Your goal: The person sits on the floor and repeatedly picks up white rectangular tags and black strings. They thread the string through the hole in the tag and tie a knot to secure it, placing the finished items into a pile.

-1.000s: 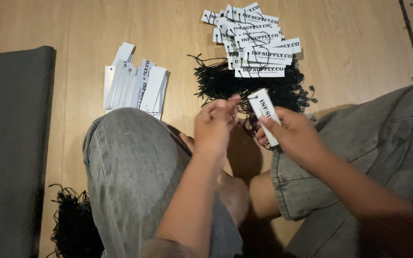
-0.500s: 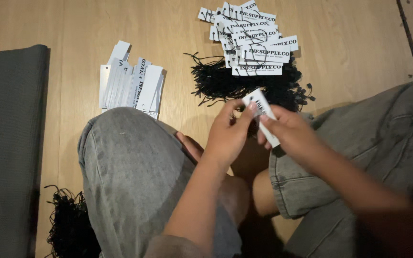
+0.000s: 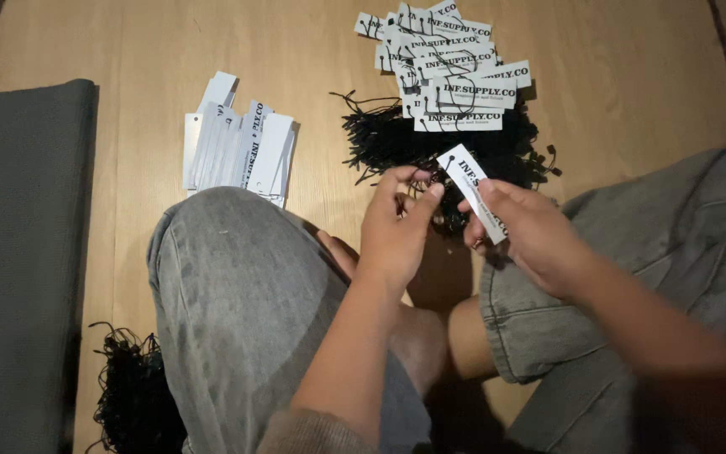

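My right hand (image 3: 539,240) stays clamped on the white tag (image 3: 474,192), held above the black string pile (image 3: 439,147); my left hand (image 3: 397,231) has shifted closer, fingertips pinched at the tag's upper end; floor (image 3: 632,84) piles unchanged.
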